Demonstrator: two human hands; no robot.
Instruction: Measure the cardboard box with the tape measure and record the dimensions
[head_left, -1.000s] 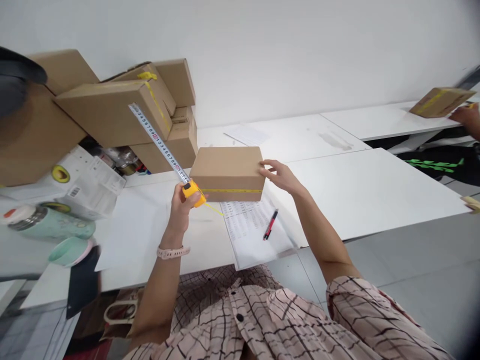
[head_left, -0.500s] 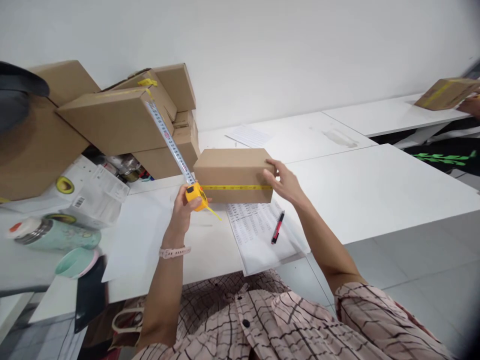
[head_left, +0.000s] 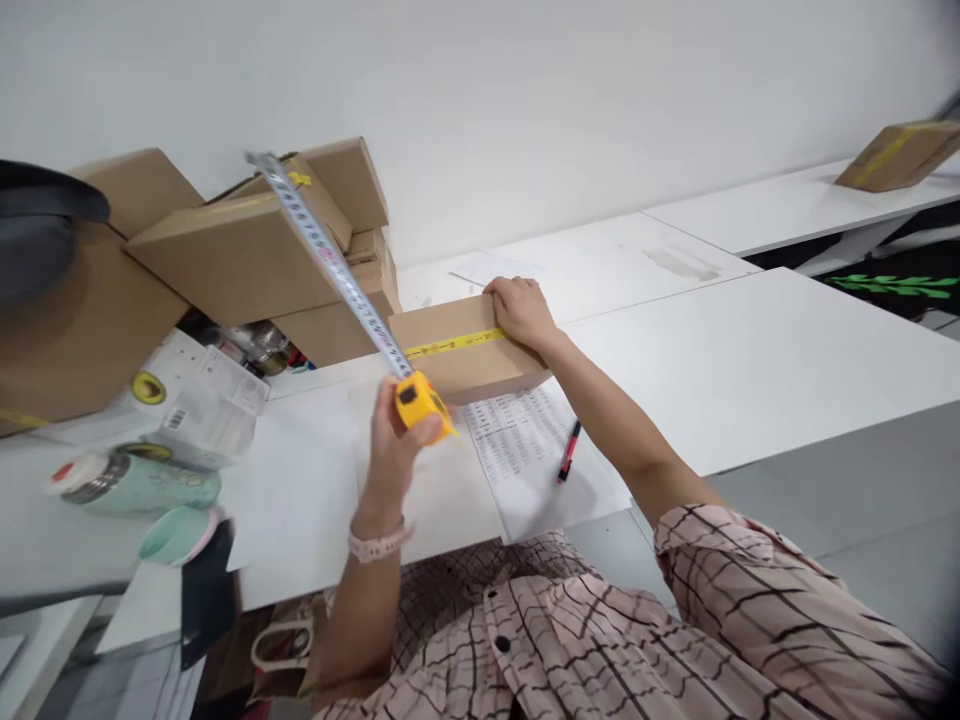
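Observation:
My left hand (head_left: 394, 445) is closed around a yellow tape measure (head_left: 424, 405). Its silver blade (head_left: 330, 262) sticks out up and to the left, past the near side of the stacked boxes. In front of me a small cardboard box (head_left: 480, 375), with a strip of yellow printed tape across its upper face, rests on the white table (head_left: 675, 380). My right hand (head_left: 523, 310) grips the box at its far right part, fingers bent over the edge. Below the box lie printed sheets (head_left: 517, 450) with a red and black pen (head_left: 569, 452) on them.
Several cardboard boxes (head_left: 225, 250) are piled at the back left. Near them are a white carton (head_left: 199, 400), a mint bottle (head_left: 139, 482) and a mint cup (head_left: 176, 537). Another taped box (head_left: 896, 158) stands on the far right table. Blank paper (head_left: 296, 480) lies left of my left hand.
The small box has been rolled so its taped face now points upward. My right hand has shifted from its right side onto the top. My left hand has moved right with the tape measure.

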